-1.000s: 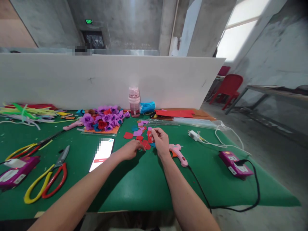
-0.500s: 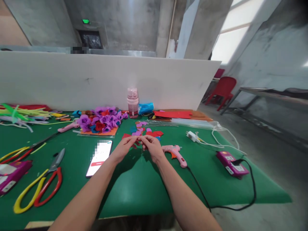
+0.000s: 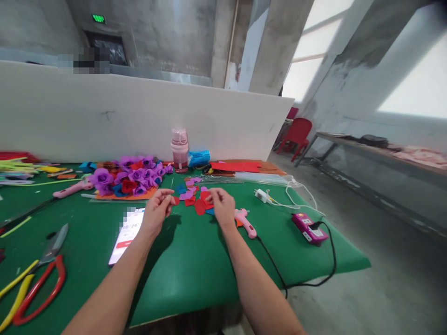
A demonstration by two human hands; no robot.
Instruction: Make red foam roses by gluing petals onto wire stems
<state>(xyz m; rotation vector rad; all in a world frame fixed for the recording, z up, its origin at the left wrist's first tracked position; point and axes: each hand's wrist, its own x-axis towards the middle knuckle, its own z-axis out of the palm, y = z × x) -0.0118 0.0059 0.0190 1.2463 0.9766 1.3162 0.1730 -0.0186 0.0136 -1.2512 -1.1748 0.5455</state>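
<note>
My left hand (image 3: 159, 210) is above the table beside the phone (image 3: 127, 235), its fingers pinched on a thin wire stem (image 3: 172, 183) that shows only faintly. My right hand (image 3: 222, 204) is closed in a pinch at a red petal piece (image 3: 206, 200), at the right of the loose cut pieces. Between the hands lie purple petal pieces (image 3: 186, 196), red ones and a few blue ones. A pink hot glue gun (image 3: 248, 227) lies right of my right wrist, its trigger side partly hidden.
Finished purple and red flowers (image 3: 141, 174) are heaped at the back left. Scissors (image 3: 52, 246) with yellow and red handles lie front left. A pink bottle (image 3: 179, 151) stands against the white board (image 3: 146, 116). A purple power strip (image 3: 309, 228) and cords lie right.
My hands, together before, have moved apart: the left leftward, the right to the red petal pieces. The view has turned to the right.
</note>
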